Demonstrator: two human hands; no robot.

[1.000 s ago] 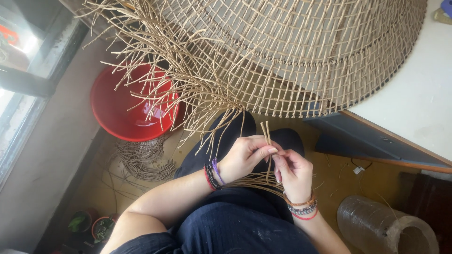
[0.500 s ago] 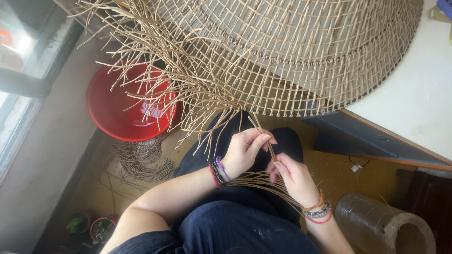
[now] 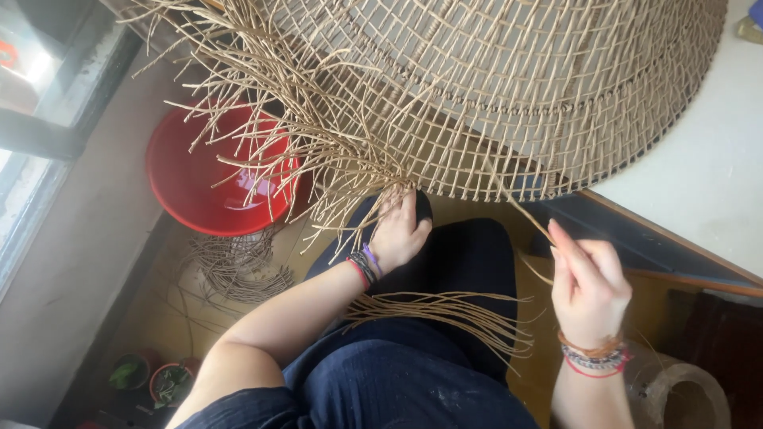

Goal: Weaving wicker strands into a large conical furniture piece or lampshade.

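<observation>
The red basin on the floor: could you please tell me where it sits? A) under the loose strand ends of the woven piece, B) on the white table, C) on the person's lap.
A: the red basin lies on the floor behind the woven piece's loose strands.
</observation>
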